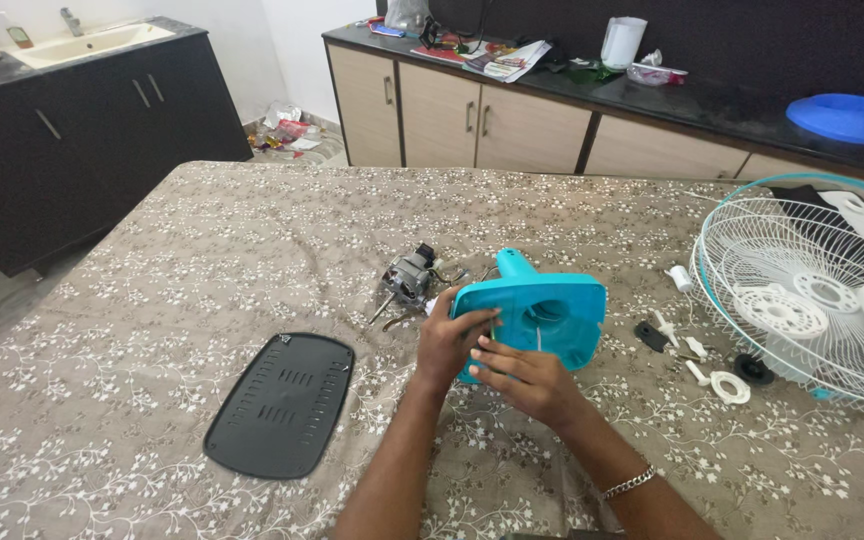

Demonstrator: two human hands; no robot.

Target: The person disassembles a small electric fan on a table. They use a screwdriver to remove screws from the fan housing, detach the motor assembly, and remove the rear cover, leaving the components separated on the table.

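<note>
A teal plastic fan base [552, 310] lies tipped on its side on the table, its hollow underside facing me. My left hand [447, 340] grips its left edge. My right hand [527, 380] rests against the lower front of the base, fingers reaching toward the white cord inside the opening. Just behind the base sits a small grey fan motor [409, 278] with wires running to the base.
A black vented base cover [280, 402] lies at the left. A white wire fan guard [812, 295] with teal rim sits at the right, with small white and black parts [717, 380] beside it. The floral tablecloth [202, 250] covers the table. Cabinets and a counter stand behind.
</note>
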